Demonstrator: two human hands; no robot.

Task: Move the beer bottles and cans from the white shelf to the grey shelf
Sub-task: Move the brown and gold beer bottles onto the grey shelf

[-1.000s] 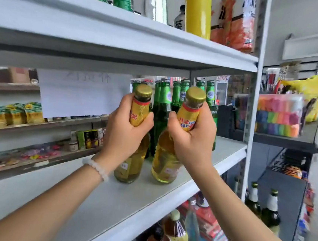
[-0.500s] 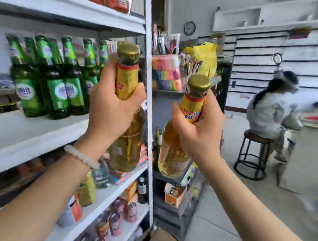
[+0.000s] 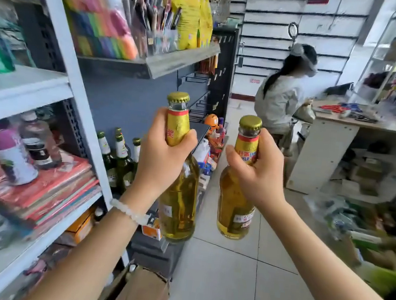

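My left hand (image 3: 161, 155) grips the neck of a clear bottle of golden beer (image 3: 178, 211) with a gold cap. My right hand (image 3: 256, 173) holds a second, matching beer bottle (image 3: 233, 213) by its neck. Both bottles hang upright in the air over the aisle, apart from each other. The white shelf (image 3: 18, 92) is at the left. Beside it stands the dark grey shelf (image 3: 129, 97), where several green beer bottles (image 3: 119, 158) with gold caps stand on a lower level just left of my left hand.
A person (image 3: 282, 95) sits at a white counter (image 3: 328, 145) ahead on the right. A cardboard box (image 3: 143, 294) lies on the tiled floor below my arms. Stacked red packs and drink bottles (image 3: 19, 151) fill the white shelf. Goods are piled at the right.
The view has swung right, away from the white shelf toward the grey shelf. Both hands have carried their bottles along and lower, now in front of the grey shelf's lower level.
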